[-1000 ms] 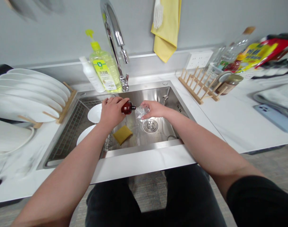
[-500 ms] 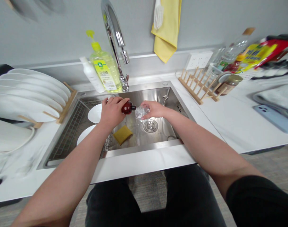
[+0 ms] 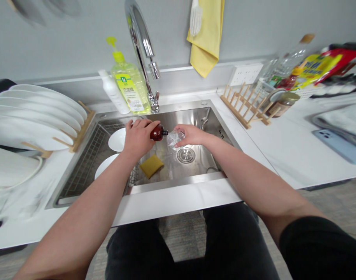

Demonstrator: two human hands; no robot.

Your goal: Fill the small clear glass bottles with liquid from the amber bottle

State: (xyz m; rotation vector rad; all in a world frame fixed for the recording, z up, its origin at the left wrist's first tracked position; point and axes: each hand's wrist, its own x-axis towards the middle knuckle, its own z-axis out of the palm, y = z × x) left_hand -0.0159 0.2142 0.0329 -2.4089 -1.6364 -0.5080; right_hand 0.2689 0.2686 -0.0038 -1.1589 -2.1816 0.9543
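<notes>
My left hand [image 3: 140, 136] is wrapped round a dark red-brown bottle [image 3: 158, 133], tilted on its side over the sink with its black neck pointing right. Opposite that neck, my right hand [image 3: 190, 135] grips a clear, glass-like vessel [image 3: 174, 139]; its full shape is hard to make out. The two objects are close together, and whether they touch I cannot tell. Below them, a yellow sponge cloth [image 3: 151, 166] lies on the floor of the steel sink [image 3: 172, 187]. White bowls [image 3: 117, 140] sit in the wire rack [image 3: 88, 163] left of my left hand, partly hidden by my arm.
A chrome faucet [image 3: 141, 42] rises behind the sink beside a green dish soap bottle [image 3: 129, 85] and a white bottle [image 3: 115, 93]. White plates [image 3: 28, 128] stand at left. On the right are a wooden rack [image 3: 248, 107], a jar [image 3: 284, 104] and a blue phone [image 3: 339, 146].
</notes>
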